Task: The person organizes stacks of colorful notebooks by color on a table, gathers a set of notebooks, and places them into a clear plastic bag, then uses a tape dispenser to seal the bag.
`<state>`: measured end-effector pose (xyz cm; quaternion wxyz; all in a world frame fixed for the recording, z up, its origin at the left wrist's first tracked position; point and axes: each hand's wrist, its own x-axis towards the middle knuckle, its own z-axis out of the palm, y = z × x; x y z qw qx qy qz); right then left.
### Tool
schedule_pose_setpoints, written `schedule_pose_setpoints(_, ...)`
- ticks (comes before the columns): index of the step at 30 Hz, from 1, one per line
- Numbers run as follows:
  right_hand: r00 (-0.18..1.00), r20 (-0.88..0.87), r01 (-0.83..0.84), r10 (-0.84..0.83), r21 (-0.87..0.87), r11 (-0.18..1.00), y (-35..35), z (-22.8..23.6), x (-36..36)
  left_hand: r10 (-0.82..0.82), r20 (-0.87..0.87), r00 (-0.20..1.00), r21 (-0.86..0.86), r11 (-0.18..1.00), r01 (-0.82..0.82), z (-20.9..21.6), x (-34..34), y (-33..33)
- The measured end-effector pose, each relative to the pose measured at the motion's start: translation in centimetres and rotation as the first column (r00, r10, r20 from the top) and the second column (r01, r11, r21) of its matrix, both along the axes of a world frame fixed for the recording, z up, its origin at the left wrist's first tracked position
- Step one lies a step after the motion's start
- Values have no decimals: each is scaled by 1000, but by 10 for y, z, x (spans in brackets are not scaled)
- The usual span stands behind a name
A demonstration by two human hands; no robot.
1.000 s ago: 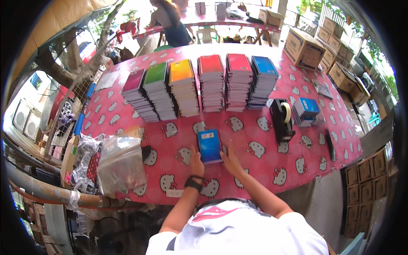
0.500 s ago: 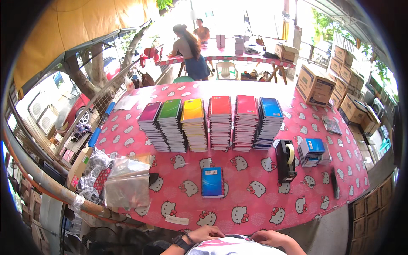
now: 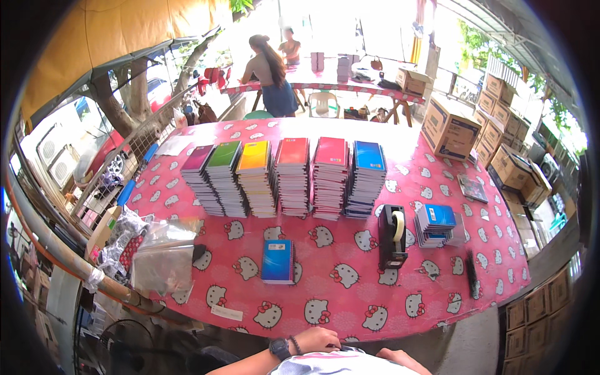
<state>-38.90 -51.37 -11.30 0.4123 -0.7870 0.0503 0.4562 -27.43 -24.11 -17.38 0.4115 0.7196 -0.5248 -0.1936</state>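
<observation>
My left hand (image 3: 317,340), with a dark watch and a beaded bracelet at its wrist, is held against the front of my shirt (image 3: 340,364). Its fingers are curled, and whatever they may hold is hidden. On the other side of the shirt, only part of my right hand (image 3: 402,359) shows at the lower edge; its fingers are out of sight. Both hands are off the table. A blue spiral notebook (image 3: 277,262) with a white label lies alone in front of me. Behind it stand several tall notebook stacks, among them purple, green, yellow (image 3: 254,157), red and blue (image 3: 369,156).
A black tape dispenser (image 3: 392,240) and a small stack of blue notebooks (image 3: 435,217) sit at right, near a dark brush-like object (image 3: 472,275). Clear plastic sleeves (image 3: 164,265) lie at left. Cartons (image 3: 451,129) stand at back right. Two people are at a farther table.
The view has swung right, so the table things appear farther left. My left hand looks more curled against the shirt. My right hand has dropped lower and is mostly out of sight.
</observation>
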Motion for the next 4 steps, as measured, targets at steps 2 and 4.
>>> schedule_pose_setpoints(2, 998, 40, 45, -44, -23, 999, -4, -16, -8, -8, -25, 1000, -27, 1000, 8, 1, -1, -11)
schedule_pose_setpoints(4, 985, 171, 39, -28, -58, 998, -7, -47, -13, 14, -32, 999, -27, 1000, -15, 6, -5, -10)
